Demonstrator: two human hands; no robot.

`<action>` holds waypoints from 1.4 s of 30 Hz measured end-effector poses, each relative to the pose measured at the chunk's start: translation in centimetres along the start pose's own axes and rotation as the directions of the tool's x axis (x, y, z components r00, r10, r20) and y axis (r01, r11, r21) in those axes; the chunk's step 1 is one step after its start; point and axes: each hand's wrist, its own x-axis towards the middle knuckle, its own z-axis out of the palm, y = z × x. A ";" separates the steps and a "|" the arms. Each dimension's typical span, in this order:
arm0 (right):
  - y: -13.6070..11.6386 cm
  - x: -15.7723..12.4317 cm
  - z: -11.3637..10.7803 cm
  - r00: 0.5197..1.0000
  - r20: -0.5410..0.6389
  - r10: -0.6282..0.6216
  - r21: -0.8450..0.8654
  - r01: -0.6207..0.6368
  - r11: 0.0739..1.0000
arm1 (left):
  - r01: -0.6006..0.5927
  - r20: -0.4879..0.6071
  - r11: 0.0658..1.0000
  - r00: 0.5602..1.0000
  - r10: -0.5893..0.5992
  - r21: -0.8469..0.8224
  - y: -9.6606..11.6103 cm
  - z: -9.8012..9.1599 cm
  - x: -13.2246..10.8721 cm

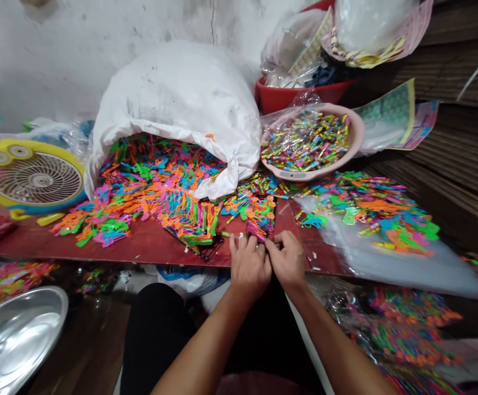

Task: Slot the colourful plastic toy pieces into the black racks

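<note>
At the front edge of the red table, my left hand has its fingers bent down around the near end of a pink plastic piece. My right hand is close beside it, thumb and fingers curled together by the same piece; what they pinch is hidden. Just beyond my fingers stands a short row of colourful plastic pieces. To the left, a longer row of similar upright pieces rests on a black wire-like rack.
A white sack spills a heap of plastic pieces. Right of it are a pink basin of small striped tubes and filled clear bags. A yellow fan stands left. Below lie a metal bowl and bundled pieces.
</note>
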 end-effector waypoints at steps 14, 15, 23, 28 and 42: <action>-0.3 0.8 -1.3 0.985 0.142 -0.101 -0.267 0.136 0.954 | 0.064 -0.106 0.998 0.992 -0.063 0.009 0.2 0.8 0.4; 0.0 0.9 -1.3 0.985 0.149 -0.087 -0.205 0.116 0.972 | 0.064 -0.113 0.998 0.992 -0.061 0.018 0.2 0.9 0.4; 0.1 0.2 -0.9 0.989 0.061 -0.137 -0.099 0.143 0.985 | 0.070 -0.100 0.996 0.993 -0.065 0.047 0.2 1.0 0.7; 0.5 0.6 -0.8 0.997 0.073 -0.032 0.061 0.027 0.998 | 0.061 -0.086 0.998 0.995 -0.059 0.027 0.2 0.6 0.8; 0.7 0.8 -1.1 0.981 0.154 -0.117 -0.051 0.127 0.991 | 0.056 -0.478 0.844 0.803 -0.356 -0.534 -2.6 -1.5 -0.3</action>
